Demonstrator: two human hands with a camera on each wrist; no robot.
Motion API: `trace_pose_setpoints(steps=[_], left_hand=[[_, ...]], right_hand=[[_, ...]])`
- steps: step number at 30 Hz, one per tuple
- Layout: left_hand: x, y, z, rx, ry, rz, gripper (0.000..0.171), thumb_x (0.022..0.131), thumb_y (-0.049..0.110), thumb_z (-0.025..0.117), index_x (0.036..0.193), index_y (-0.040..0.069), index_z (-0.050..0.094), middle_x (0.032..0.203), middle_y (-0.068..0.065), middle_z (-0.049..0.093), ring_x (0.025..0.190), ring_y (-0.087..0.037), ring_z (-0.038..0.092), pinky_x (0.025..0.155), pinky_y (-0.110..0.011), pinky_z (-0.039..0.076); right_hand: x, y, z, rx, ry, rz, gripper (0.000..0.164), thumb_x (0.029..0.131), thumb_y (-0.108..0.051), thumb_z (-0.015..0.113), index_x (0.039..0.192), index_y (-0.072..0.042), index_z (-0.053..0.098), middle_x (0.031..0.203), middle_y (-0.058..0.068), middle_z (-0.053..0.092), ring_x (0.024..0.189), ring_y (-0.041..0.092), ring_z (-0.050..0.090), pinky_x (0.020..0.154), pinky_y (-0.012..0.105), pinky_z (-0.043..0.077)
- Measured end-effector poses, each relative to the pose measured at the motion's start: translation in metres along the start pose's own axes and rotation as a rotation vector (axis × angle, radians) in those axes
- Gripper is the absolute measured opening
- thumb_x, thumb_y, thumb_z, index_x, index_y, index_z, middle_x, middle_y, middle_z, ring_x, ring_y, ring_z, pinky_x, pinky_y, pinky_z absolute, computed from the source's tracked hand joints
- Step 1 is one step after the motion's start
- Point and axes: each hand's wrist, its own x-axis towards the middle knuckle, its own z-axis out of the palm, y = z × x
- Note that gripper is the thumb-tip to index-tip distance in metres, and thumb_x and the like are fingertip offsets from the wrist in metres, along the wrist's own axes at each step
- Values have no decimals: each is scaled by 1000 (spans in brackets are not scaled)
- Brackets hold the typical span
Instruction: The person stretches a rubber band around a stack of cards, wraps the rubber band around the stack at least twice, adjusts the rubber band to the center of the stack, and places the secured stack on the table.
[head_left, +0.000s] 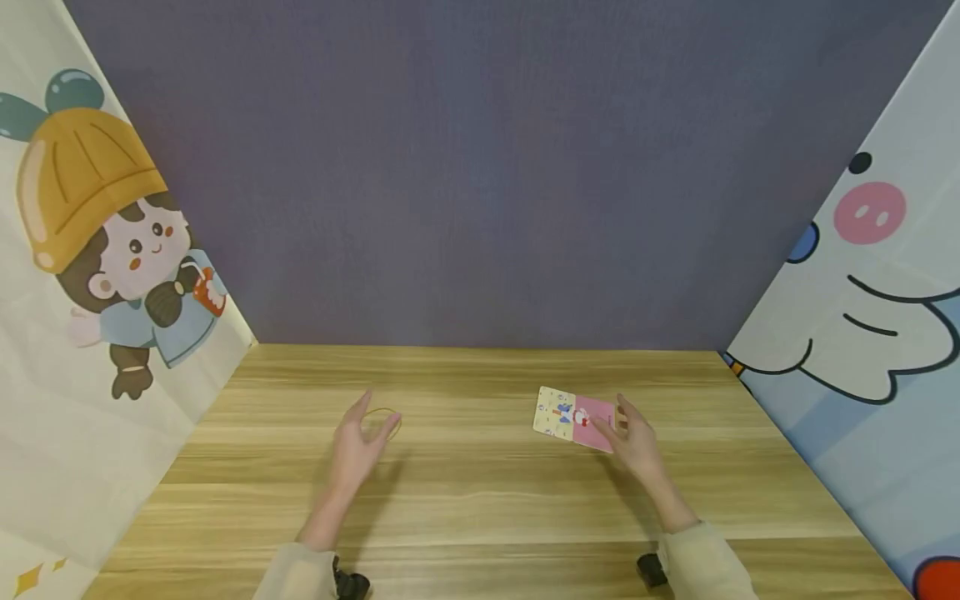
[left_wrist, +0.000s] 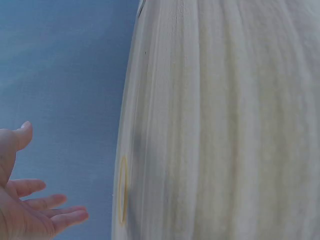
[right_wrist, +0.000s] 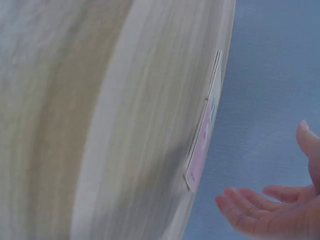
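In the head view my left hand (head_left: 354,454) is held over the table at left, thumb and fingers spread apart, with nothing gripped. A thin yellow loop like a rubber band (left_wrist: 126,180) lies flat on the wood just beyond its fingertips. At right, my right hand (head_left: 639,446) hovers with relaxed fingers at the near end of a small flat booklet (head_left: 555,414). One half of the booklet is yellow, the other pink, with cartoon figures near the middle. Seen from the right wrist, the booklet (right_wrist: 201,142) lies on the table, apart from the fingers, its edges layered.
The wood-grain table (head_left: 480,508) ends at a dark blue-grey back panel (head_left: 480,183). Cartoon-printed side panels stand at left (head_left: 45,358) and at right (head_left: 922,267). Black wrist devices sit by both sleeves.
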Motion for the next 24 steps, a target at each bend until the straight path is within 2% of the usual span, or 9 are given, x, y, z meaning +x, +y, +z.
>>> trace_pose_setpoints(steps=[6,11,15,19,24], left_hand=[[0,-5,-5,-104,-27,-126,67,83,29,62,131,-8,32,126,-32,38,103,-50,46,84,-49,44],[2,-11,-8,-180,-51,-226,69,82,30,63,132,-6,32,124,-32,41,99,-45,51,79,-44,48],[5,-15,-10,-244,-79,-302,72,81,30,65,132,-6,31,124,-30,41,101,-43,51,75,-40,51],[6,-17,-13,-258,-112,-346,71,81,28,65,132,-6,30,123,-30,41,105,-43,48,73,-37,52],[9,-20,-14,-255,-136,-364,70,80,24,66,131,-9,31,122,-31,41,106,-42,47,69,-34,53]], right_hand=[[-2,2,-4,93,-37,104,71,86,-26,59,134,10,22,125,36,36,107,48,43,87,48,42],[0,8,-6,154,-65,171,70,86,-21,60,134,10,20,126,36,34,111,48,39,90,47,40],[3,13,-6,217,-91,206,72,84,-17,61,135,11,17,127,37,32,114,48,36,92,47,39],[4,19,-5,284,-105,247,78,81,-15,64,136,10,14,127,37,30,114,47,36,88,42,44],[8,25,-4,344,-133,300,83,80,-13,66,137,9,9,130,36,25,117,46,32,88,40,44]])
